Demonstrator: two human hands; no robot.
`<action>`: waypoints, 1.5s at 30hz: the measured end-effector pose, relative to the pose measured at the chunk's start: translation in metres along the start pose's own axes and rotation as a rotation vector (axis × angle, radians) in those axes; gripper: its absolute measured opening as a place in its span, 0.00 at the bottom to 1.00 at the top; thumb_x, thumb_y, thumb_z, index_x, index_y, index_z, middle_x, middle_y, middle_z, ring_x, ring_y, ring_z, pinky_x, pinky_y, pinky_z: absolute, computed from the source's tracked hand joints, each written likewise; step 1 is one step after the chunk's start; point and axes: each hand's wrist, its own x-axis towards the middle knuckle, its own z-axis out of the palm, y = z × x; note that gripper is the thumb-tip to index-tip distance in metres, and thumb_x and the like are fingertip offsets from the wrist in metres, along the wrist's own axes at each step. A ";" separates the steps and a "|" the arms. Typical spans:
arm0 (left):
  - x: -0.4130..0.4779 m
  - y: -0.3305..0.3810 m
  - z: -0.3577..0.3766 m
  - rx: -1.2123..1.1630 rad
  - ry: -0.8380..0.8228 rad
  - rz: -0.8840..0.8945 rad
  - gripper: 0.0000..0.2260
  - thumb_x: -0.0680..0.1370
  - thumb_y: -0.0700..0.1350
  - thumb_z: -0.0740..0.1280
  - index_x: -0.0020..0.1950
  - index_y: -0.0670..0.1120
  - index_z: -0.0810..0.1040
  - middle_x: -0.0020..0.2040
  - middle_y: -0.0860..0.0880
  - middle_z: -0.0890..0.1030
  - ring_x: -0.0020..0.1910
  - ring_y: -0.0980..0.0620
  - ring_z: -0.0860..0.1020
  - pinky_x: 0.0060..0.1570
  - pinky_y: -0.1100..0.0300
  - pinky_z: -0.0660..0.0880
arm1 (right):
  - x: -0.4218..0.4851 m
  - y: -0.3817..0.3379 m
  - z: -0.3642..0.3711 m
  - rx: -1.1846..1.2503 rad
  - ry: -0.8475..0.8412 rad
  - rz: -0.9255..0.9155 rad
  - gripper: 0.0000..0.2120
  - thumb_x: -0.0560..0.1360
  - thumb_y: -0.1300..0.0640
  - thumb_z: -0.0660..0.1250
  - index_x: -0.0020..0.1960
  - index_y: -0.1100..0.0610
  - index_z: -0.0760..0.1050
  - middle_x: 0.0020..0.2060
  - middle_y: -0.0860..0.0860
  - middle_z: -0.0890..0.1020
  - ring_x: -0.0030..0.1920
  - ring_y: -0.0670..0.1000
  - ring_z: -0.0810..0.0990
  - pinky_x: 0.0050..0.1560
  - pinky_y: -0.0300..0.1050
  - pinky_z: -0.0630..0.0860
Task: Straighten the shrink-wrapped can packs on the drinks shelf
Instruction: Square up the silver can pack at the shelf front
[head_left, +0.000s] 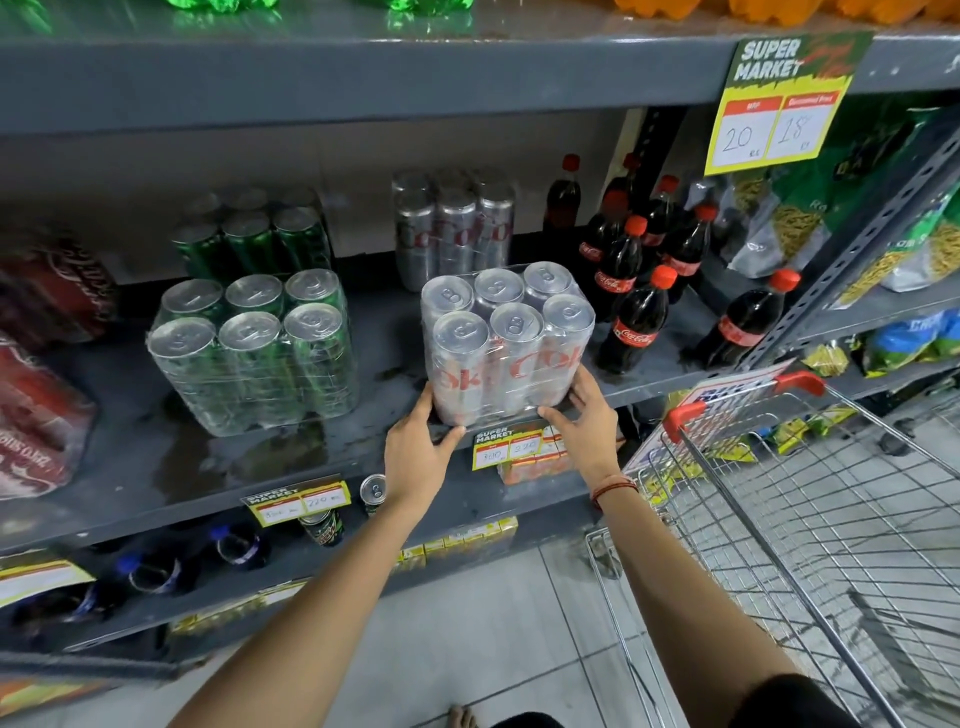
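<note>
Both hands (415, 452) (587, 421) clasp silver can pack (506, 338).

Glossy plastic wrap on metal cans (506, 340); matt grey shelf (208, 457).

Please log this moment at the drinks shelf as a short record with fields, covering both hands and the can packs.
held pack: shrink-wrapped six-pack of silver cola cans, at the front edge of the grey metal shelf
left hand: gripping the pack's lower left corner
right hand: gripping its lower right corner
neighbour: shrink-wrapped pack of green cans, left of it, apart
right of pack: dark cola bottles with red caps
</note>
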 end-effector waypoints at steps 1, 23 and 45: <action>0.001 0.001 -0.003 -0.038 -0.026 -0.016 0.31 0.72 0.46 0.72 0.73 0.47 0.66 0.61 0.45 0.81 0.60 0.45 0.78 0.57 0.56 0.73 | -0.004 -0.001 0.004 -0.014 0.051 0.004 0.31 0.68 0.68 0.73 0.69 0.57 0.68 0.58 0.47 0.78 0.60 0.47 0.77 0.62 0.38 0.72; 0.020 -0.117 -0.186 -0.150 0.056 -0.380 0.41 0.70 0.47 0.75 0.77 0.45 0.56 0.72 0.44 0.70 0.69 0.44 0.71 0.68 0.47 0.69 | -0.032 -0.108 0.198 -0.224 -0.441 0.029 0.43 0.68 0.57 0.76 0.75 0.60 0.55 0.71 0.58 0.69 0.72 0.58 0.67 0.71 0.51 0.65; -0.045 -0.121 -0.192 0.031 0.136 -0.160 0.34 0.73 0.43 0.72 0.75 0.47 0.61 0.59 0.43 0.82 0.57 0.43 0.80 0.57 0.52 0.75 | -0.090 -0.091 0.185 -0.050 -0.346 -0.013 0.38 0.71 0.66 0.72 0.75 0.56 0.57 0.56 0.47 0.77 0.56 0.44 0.74 0.56 0.28 0.67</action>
